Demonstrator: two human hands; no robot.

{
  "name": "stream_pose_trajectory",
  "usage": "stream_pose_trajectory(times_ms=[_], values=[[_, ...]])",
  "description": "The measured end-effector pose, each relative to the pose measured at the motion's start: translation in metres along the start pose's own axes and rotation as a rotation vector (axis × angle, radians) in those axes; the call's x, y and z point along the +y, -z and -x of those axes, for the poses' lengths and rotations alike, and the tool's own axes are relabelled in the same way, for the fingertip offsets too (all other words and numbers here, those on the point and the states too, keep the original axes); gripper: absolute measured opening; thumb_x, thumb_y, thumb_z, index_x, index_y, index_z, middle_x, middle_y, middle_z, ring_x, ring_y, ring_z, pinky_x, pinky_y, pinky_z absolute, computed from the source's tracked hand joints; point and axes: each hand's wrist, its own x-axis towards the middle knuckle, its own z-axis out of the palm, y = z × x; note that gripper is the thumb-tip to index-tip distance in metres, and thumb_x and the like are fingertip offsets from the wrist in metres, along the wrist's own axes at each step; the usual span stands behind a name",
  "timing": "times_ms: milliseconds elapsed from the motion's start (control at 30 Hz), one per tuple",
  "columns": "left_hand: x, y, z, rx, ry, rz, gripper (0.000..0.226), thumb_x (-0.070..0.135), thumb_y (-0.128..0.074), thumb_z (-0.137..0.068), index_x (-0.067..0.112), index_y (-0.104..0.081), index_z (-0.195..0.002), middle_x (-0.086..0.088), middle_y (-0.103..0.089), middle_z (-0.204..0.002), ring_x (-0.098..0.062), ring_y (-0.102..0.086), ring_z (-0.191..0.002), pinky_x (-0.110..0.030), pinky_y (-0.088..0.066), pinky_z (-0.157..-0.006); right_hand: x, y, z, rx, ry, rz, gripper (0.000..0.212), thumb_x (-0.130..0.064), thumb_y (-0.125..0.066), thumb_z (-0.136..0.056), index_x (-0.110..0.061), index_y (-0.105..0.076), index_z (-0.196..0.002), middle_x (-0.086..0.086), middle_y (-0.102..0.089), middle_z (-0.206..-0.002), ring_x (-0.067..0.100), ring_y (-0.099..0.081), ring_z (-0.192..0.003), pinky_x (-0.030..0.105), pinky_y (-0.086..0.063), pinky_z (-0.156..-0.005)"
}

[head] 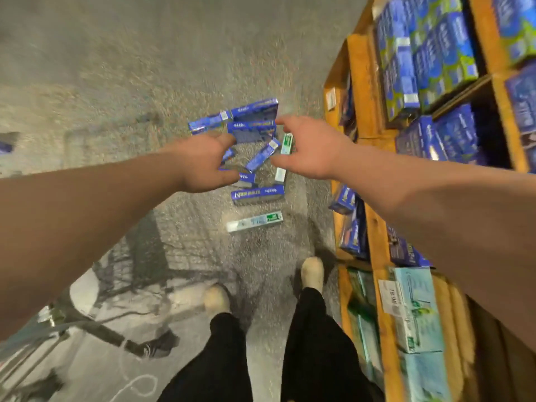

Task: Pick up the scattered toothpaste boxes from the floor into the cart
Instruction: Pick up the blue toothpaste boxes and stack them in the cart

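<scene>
Several toothpaste boxes lie scattered on the speckled floor in front of me. Most are blue, among them a blue box (pixel 257 194) nearest my feet and a tilted blue one (pixel 262 155) in the middle of the pile. A white-green box (pixel 254 221) lies apart, closest to me. My left hand (pixel 207 163) and my right hand (pixel 309 149) both reach out above the pile, fingers spread, holding nothing. The left hand hides part of the pile. The cart (pixel 49 323) shows only as wire and wheels at the lower left.
A wooden shelf unit (pixel 377 248) stocked with blue and teal boxes runs along the right side. My feet in pale shoes (pixel 311 274) stand just before the pile. Another blue box (pixel 5 147) lies at the far left edge.
</scene>
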Motion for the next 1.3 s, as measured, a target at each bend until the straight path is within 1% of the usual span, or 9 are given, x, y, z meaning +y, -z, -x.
stream_pose_trajectory(times_ms=[167, 333, 567, 633, 767, 933, 1033, 1167, 1300], values=[[0.005, -0.089, -0.051, -0.074, 0.075, 0.047, 0.079, 0.059, -0.06, -0.089, 0.013, -0.039, -0.15, -0.017, -0.051, -0.145, -0.037, -0.052, -0.128, -0.041, -0.045, -0.096, 0.068, -0.066, -0.046, -0.079, 0.047, 0.01, 0.079, -0.047, -0.068, -0.092, -0.012, -0.036, -0.156, 0.016, -0.051, -0.148, 0.032, -0.047, -0.136, 0.033, -0.039, -0.102], [-0.003, -0.194, -0.113, -0.136, 0.083, 0.091, 0.076, 0.053, -0.064, -0.089, 0.012, -0.041, -0.149, -0.019, -0.053, -0.142, -0.038, -0.053, -0.127, -0.044, -0.047, -0.1, 0.126, -0.142, -0.1, -0.13, 0.076, 0.058, 0.081, -0.05, -0.067, -0.091, -0.012, -0.035, -0.156, 0.014, -0.049, -0.152, 0.033, -0.048, -0.137, 0.037, -0.041, -0.106], [-0.022, -0.336, -0.207, -0.177, 0.005, -0.003, 0.091, 0.072, -0.043, -0.069, 0.016, -0.042, -0.141, -0.012, -0.056, -0.131, -0.037, -0.058, -0.119, -0.051, -0.051, -0.093, 0.189, -0.274, -0.195, -0.096, 0.022, 0.101, 0.08, -0.056, -0.066, -0.086, -0.016, -0.039, -0.151, 0.012, -0.053, -0.145, 0.035, -0.053, -0.128, 0.039, -0.044, -0.101], [-0.031, -0.373, -0.229, -0.182, -0.007, -0.02, 0.089, 0.073, -0.046, -0.071, 0.014, -0.043, -0.138, -0.012, -0.056, -0.13, -0.036, -0.058, -0.117, -0.051, -0.053, -0.09, 0.203, -0.308, -0.221, -0.08, 0.022, 0.111, 0.079, -0.053, -0.065, -0.088, -0.015, -0.038, -0.152, 0.012, -0.052, -0.146, 0.034, -0.053, -0.129, 0.036, -0.044, -0.099], [-0.046, -0.437, -0.271, -0.146, -0.051, -0.087, 0.075, 0.06, -0.06, -0.086, 0.015, -0.041, -0.143, -0.011, -0.055, -0.136, -0.034, -0.058, -0.118, -0.04, -0.05, -0.082, 0.232, -0.361, -0.266, 0.024, -0.005, 0.125, 0.063, -0.05, -0.061, -0.09, -0.012, -0.05, -0.139, 0.012, -0.061, -0.12, 0.036, -0.06, -0.114, 0.037, -0.047, -0.086], [-0.065, -0.485, -0.303, -0.161, -0.076, -0.193, 0.089, 0.076, -0.059, -0.08, 0.016, -0.04, -0.143, -0.008, -0.055, -0.134, -0.032, -0.06, -0.116, -0.045, -0.056, -0.088, 0.261, -0.41, -0.312, 0.185, -0.178, 0.157, 0.049, -0.048, -0.055, -0.094, -0.008, -0.055, -0.122, 0.018, -0.064, -0.12, 0.041, -0.063, -0.11, 0.042, -0.051, -0.086], [-0.067, -0.499, -0.307, -0.188, -0.072, -0.221, 0.097, 0.084, -0.059, -0.074, 0.017, -0.042, -0.141, -0.006, -0.058, -0.129, -0.03, -0.062, -0.111, -0.041, -0.055, -0.081, 0.272, -0.431, -0.324, 0.223, -0.316, 0.07, 0.049, -0.045, -0.058, -0.096, -0.007, -0.055, -0.126, 0.018, -0.062, -0.124, 0.039, -0.062, -0.113, 0.039, -0.049, -0.083], [-0.063, -0.509, -0.298, -0.236, -0.061, -0.201, 0.091, 0.08, -0.065, -0.072, 0.018, -0.045, -0.135, -0.004, -0.061, -0.119, -0.028, -0.063, -0.104, -0.038, -0.055, -0.077, 0.274, -0.45, -0.322, 0.194, -0.361, 0.046, 0.055, -0.043, -0.059, -0.094, -0.005, -0.05, -0.134, 0.02, -0.056, -0.131, 0.039, -0.058, -0.119, 0.043, -0.051, -0.091], [-0.056, -0.522, -0.3, -0.303, -0.067, -0.213, 0.08, 0.071, -0.071, -0.074, 0.018, -0.047, -0.129, 0.0, -0.058, -0.103, -0.02, -0.056, -0.089, -0.036, -0.055, -0.073, 0.274, -0.448, -0.329, 0.168, -0.331, 0.048, 0.053, -0.04, -0.058, -0.095, -0.004, -0.048, -0.132, 0.019, -0.056, -0.131, 0.039, -0.059, -0.119, 0.043, -0.053, -0.09]])
